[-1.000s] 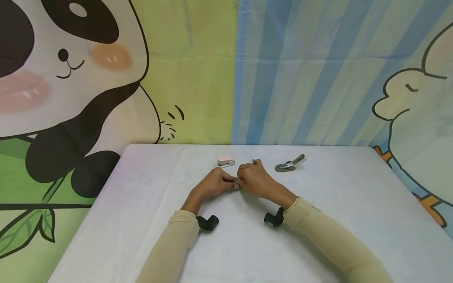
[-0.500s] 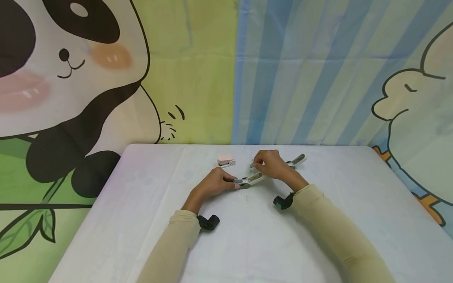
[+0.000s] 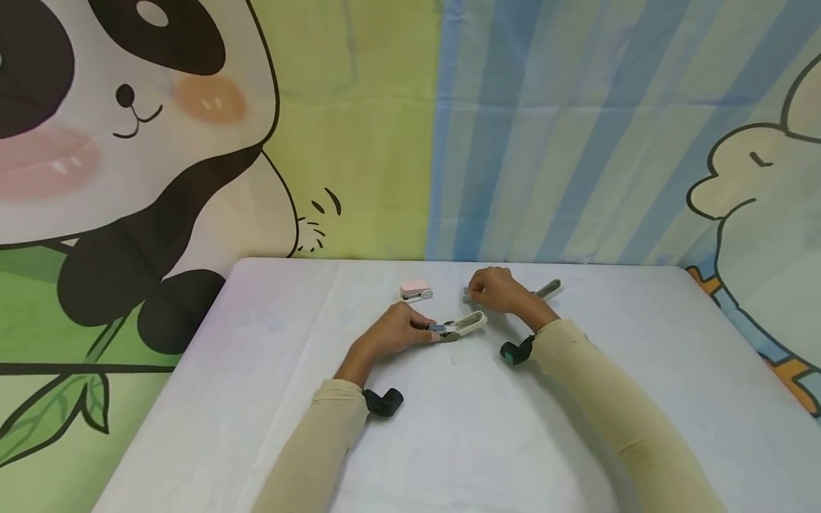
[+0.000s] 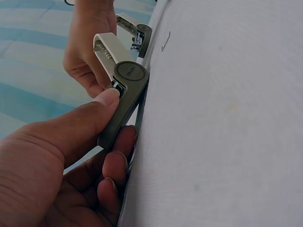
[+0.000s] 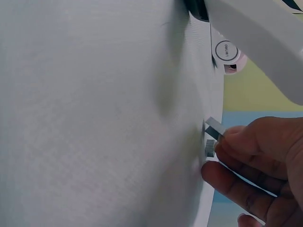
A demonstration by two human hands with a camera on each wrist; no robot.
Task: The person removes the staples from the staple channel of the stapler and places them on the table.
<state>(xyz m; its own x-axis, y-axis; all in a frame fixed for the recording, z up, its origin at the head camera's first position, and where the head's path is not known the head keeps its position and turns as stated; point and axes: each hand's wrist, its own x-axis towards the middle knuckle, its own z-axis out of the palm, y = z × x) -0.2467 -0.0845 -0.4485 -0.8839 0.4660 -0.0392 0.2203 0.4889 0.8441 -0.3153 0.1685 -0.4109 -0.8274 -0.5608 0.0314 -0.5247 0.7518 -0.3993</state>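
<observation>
My left hand [image 3: 399,329] pinches the grey base of a stapler [image 4: 120,97] between thumb and fingers, close over the table. Its cream handle [image 3: 473,322] is swung up, showing the magazine. Farther back, my right hand [image 3: 503,288] pinches a small strip of staples [image 5: 215,128] between thumb and index finger. A second staple strip [image 5: 210,148] lies just beside those fingertips. Behind the right hand a second stapler [image 3: 549,288] stands with its handle raised, partly hidden by the hand in the head view.
A small pink stapler [image 3: 415,289] sits near the back of the white table [image 3: 269,356], left of the right hand. One loose staple [image 4: 165,41] lies on the cloth. A printed curtain [image 3: 359,142] hangs behind the table's back edge.
My right hand has left the stapler at the left hand and moved right and back to the staple strips. The left hand keeps its grip, and the raised handle now shows.
</observation>
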